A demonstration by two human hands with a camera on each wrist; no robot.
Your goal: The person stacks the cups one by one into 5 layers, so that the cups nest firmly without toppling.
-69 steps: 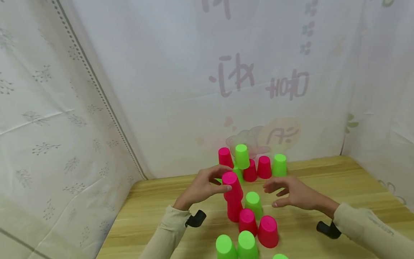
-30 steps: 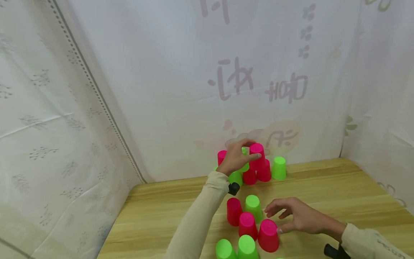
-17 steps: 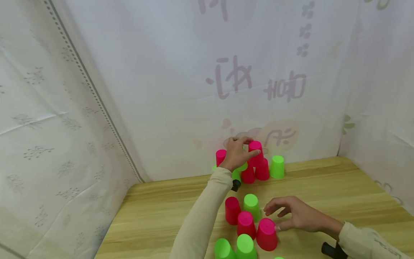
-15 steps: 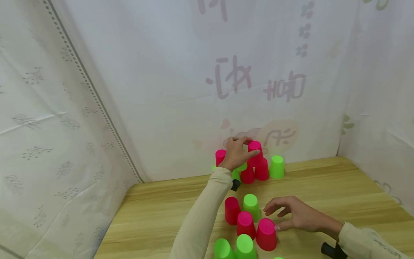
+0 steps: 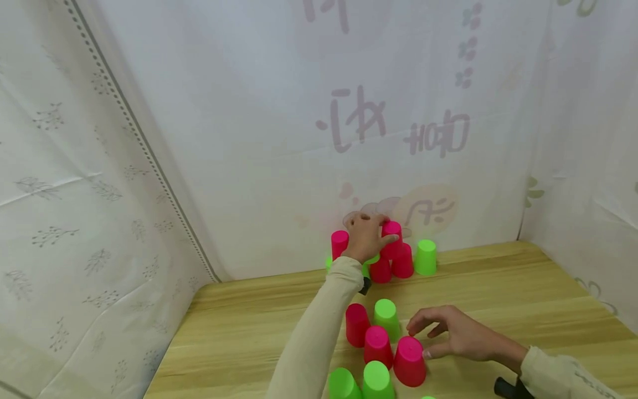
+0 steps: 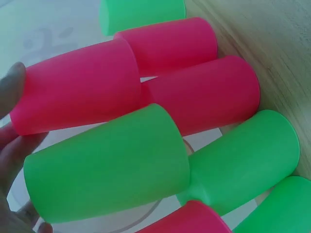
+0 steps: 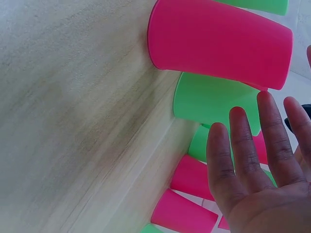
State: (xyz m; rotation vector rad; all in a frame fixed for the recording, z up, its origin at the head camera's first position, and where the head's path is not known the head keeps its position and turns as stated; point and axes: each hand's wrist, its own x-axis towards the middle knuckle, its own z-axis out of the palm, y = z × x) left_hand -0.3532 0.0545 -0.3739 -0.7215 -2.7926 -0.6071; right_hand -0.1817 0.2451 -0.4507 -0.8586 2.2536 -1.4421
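Toppling is the risk: the left hand (image 5: 366,239) grips the pink cup (image 5: 392,238) on the far stack's second tier – a sideways nudge could scatter it. Right hand (image 5: 456,334), fingers relaxed, touches a near pink cup (image 5: 410,360) on the tabletop (image 5: 523,293).

Right hand (image 7: 265,179) fills the lower right of the view, palm showing, fingers (image 7: 243,145) straight and spread — holding nothing. Beyond the fingertips, a pink cup (image 7: 218,41) stands upside down on the wooden table (image 7: 73,121), a green cup (image 7: 209,99) just beside it. More pink cups (image 7: 187,211) and green ones cluster past the hand — partly hidden by it.
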